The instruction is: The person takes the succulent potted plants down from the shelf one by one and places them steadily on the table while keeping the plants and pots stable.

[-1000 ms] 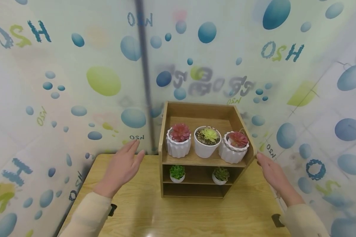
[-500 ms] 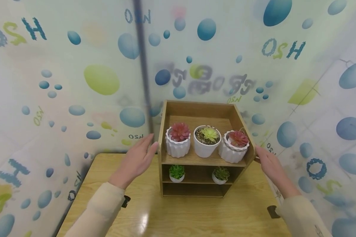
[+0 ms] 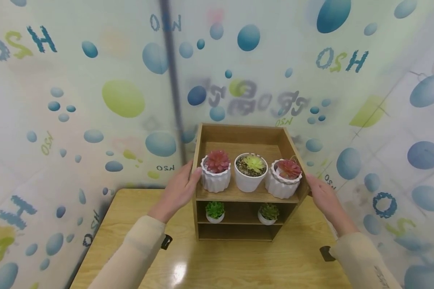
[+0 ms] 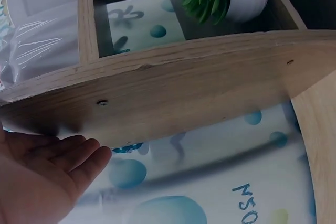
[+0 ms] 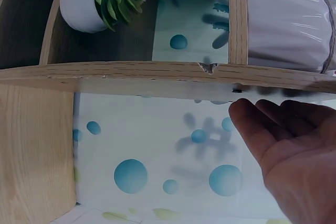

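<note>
A small wooden shelf (image 3: 244, 134) stands on the table. Its top tier carries a white fluted pot with a red succulent (image 3: 217, 178), a smooth white pot with a yellow-green succulent (image 3: 249, 182) and another fluted pot with a red succulent (image 3: 282, 184). My left hand (image 3: 177, 192) is at the shelf's left side, its thumb overlapping the front edge; the left wrist view shows its extended fingers (image 4: 84, 161) against the outer panel (image 4: 189, 93). At the opposite side, my right hand (image 3: 325, 200) has its fingertips (image 5: 242, 109) right at the outer panel.
The middle tier holds two small potted green succulents (image 3: 215, 210), one left and one right. Wood-grain table (image 3: 238, 265) extends in front and to both sides. A bubble-patterned curtain (image 3: 130, 52) hangs close behind and along both sides.
My left hand has moved right from beside the shelf up to its left panel. My right hand has shifted slightly left to the right panel. The shelf and pots stay in place.
</note>
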Tool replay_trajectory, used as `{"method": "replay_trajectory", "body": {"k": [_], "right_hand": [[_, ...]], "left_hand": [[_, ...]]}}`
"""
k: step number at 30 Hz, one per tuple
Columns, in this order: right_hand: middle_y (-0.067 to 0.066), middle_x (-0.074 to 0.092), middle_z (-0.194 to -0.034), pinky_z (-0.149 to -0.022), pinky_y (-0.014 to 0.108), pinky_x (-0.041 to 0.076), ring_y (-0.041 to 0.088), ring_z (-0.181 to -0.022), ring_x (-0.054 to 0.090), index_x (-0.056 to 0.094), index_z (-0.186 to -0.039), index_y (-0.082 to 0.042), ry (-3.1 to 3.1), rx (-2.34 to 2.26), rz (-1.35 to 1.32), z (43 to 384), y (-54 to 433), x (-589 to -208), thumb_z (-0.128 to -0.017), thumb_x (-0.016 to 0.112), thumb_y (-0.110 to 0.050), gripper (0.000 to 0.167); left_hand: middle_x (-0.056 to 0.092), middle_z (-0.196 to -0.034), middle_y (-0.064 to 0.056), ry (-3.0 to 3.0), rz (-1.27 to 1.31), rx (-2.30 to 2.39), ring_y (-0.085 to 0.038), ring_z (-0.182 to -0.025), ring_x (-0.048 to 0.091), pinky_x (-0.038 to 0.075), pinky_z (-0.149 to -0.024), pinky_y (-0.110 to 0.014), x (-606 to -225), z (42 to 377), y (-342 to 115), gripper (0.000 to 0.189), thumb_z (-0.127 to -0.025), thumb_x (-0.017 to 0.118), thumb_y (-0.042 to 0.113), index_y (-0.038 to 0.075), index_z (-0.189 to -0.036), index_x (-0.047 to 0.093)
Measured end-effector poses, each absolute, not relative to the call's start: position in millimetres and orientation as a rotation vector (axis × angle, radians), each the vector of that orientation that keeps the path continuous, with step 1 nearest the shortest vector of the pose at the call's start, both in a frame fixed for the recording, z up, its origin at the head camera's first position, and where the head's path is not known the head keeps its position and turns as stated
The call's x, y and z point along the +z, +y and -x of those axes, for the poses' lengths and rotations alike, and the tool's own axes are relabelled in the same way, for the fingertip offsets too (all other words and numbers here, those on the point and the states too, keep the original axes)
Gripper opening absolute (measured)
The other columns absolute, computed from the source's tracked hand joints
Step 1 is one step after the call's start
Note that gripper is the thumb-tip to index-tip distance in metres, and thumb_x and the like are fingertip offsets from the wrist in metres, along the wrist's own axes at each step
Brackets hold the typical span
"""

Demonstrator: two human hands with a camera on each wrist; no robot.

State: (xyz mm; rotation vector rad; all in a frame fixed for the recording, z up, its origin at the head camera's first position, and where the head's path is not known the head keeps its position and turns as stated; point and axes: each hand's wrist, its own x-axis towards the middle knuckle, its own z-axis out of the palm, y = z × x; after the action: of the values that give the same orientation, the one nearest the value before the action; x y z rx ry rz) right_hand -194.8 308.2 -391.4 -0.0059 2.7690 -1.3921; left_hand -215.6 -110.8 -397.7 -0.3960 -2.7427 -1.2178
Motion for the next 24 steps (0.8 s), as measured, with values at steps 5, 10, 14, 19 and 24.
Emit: {"method": "replay_trajectory", "body": {"k": [5,10,14,19,24], "right_hand": [[0.032,0.035,-0.158,-0.116,0.061,0.034,0.05,-0.145,0.036,0.035,-0.154,0.011,2.747,-1.426,0.002,197,307,-392,-0.111,0.022,-0.054,0.079],[0.032,0.028,-0.162,-0.118,0.062,0.03,0.051,-0.148,0.029,0.029,-0.157,0.01,2.738,-1.408,-0.025,199,306,-391,-0.11,0.022,-0.055,0.08],[0.031,0.026,-0.162,-0.12,0.063,0.026,0.051,-0.15,0.025,0.028,-0.158,0.009,2.747,-1.396,-0.048,201,306,-391,-0.11,0.023,-0.056,0.081],[0.028,0.022,-0.164,-0.121,0.062,0.021,0.05,-0.152,0.019,0.027,-0.158,0.008,2.744,-1.429,-0.065,201,305,-391,-0.11,0.025,-0.055,0.079],[0.027,0.027,-0.163,-0.121,0.062,0.023,0.049,-0.151,0.023,0.037,-0.154,0.009,2.774,-1.452,-0.078,199,303,-393,-0.111,0.028,-0.051,0.074]], "left_hand": [[0.038,-0.162,-0.02,-2.689,0.356,-1.355,-0.04,-0.148,0.037,0.032,-0.119,-0.057,-402,218,-107,0.063,-0.112,0.034,0.044,0.01,-0.165,0.026],[0.041,-0.161,-0.02,-2.642,0.324,-1.436,-0.039,-0.148,0.038,0.032,-0.12,-0.055,-405,220,-106,0.058,-0.113,0.036,0.038,0.011,-0.164,0.03],[0.042,-0.159,-0.021,-2.62,0.314,-1.447,-0.039,-0.147,0.039,0.033,-0.12,-0.054,-407,221,-106,0.059,-0.112,0.035,0.038,0.009,-0.163,0.032],[0.047,-0.156,-0.021,-2.599,0.32,-1.431,-0.038,-0.144,0.044,0.037,-0.117,-0.054,-409,221,-105,0.056,-0.112,0.037,0.036,0.009,-0.161,0.036],[0.048,-0.155,-0.021,-2.594,0.304,-1.394,-0.04,-0.141,0.047,0.04,-0.115,-0.056,-411,221,-104,0.054,-0.112,0.039,0.033,0.009,-0.161,0.037]]}}
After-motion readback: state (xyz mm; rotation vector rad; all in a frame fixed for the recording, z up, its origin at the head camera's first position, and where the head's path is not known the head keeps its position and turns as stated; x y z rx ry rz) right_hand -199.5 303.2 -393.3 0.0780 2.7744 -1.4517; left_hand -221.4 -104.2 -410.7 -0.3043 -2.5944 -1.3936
